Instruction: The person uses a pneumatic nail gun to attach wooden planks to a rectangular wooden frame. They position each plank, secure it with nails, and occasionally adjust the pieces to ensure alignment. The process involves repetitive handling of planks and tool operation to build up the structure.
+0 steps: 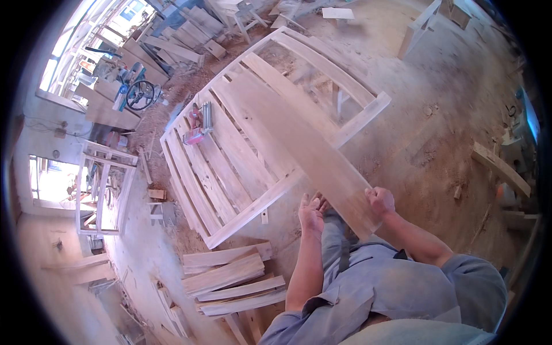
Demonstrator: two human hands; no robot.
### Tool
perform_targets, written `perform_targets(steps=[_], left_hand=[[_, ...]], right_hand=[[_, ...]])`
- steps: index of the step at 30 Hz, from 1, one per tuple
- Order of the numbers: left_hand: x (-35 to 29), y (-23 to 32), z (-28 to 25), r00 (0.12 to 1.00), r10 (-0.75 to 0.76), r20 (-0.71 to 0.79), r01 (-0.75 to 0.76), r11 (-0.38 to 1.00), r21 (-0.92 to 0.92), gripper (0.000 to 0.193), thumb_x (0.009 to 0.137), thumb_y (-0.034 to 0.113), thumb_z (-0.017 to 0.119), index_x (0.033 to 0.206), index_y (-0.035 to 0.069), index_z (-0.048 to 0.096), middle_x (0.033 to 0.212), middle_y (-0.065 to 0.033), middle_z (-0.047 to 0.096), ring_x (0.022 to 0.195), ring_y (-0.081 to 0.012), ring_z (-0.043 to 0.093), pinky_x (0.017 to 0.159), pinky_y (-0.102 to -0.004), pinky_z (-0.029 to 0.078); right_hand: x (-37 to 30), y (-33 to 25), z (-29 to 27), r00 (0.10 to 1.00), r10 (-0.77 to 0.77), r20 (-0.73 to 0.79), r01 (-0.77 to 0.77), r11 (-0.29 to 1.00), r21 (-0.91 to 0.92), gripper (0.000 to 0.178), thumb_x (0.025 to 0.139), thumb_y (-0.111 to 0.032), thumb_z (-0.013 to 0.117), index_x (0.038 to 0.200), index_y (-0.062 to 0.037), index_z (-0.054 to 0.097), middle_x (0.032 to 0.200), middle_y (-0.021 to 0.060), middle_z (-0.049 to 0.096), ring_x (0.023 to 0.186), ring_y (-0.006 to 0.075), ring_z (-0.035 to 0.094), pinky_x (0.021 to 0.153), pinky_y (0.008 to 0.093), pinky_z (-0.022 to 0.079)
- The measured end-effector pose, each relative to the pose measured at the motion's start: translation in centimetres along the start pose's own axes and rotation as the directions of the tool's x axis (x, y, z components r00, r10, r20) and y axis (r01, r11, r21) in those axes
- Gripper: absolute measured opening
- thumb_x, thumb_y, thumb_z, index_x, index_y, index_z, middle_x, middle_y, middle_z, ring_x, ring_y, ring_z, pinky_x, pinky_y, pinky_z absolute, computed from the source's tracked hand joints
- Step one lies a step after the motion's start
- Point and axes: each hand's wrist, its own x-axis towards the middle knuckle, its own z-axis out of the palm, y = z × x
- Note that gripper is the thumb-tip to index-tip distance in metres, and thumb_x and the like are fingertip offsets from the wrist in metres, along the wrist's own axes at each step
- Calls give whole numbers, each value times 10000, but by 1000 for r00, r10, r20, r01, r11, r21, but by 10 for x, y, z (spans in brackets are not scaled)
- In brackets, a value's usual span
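Observation:
A long, wide wooden plank [310, 149] slants from near my body to the far left, its far part lying over a slatted wooden frame [276, 190]. My right hand [380, 202] is closed around the plank's right edge near its close end. At the opposite edge, my left hand [313, 214] holds the plank from the side, palm turned up; some of its fingers are hidden beneath the wood. A red nail gun [197, 127] rests on the slats left of the plank. Gaps show between several slats, and a wider opening lies toward the frame's far right end.
Loose boards [236, 276] are stacked low at my left. A machine with a black handwheel [140, 95] stands at the far left, near leaning boards. An upright wooden frame [103, 190] stands by the left wall. A curved timber piece [500, 168] lies at right.

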Motion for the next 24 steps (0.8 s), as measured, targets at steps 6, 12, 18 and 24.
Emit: perform_targets(steps=[6,12,18,24], left_hand=[[78,-33,-14,993,-58,-106,76,983,168,814,913,-13,576,1572,-51,102,1270,-259,619,1010,-329,696,857,-400,583],[148,-55,-29,962,-19,-273,157,855,494,731,844,-6,618,1500,-115,316,1166,-217,682,942,-245,702,834,-318,560],[181,-5,16,969,31,-246,165,661,732,640,844,53,631,1430,-122,443,1196,-200,694,999,-209,692,893,-295,532],[176,-19,-22,915,219,-339,203,478,855,577,839,160,664,1357,-74,565,1170,-199,712,1070,-252,682,941,-342,518]], right_hand=[[172,-16,-4,991,-35,-130,38,999,21,479,916,-454,601,739,-16,681,720,212,660,695,329,660,664,443,479],[328,-52,-7,981,-26,-192,10,997,-82,515,917,-465,589,724,6,665,686,230,630,673,346,646,651,472,456],[419,-93,10,991,-49,-121,47,999,-20,528,915,-467,581,738,25,658,701,247,627,694,360,649,652,477,445],[488,-91,31,986,-94,-135,86,994,-68,524,912,-455,598,716,29,639,671,227,615,637,334,607,629,462,432]])
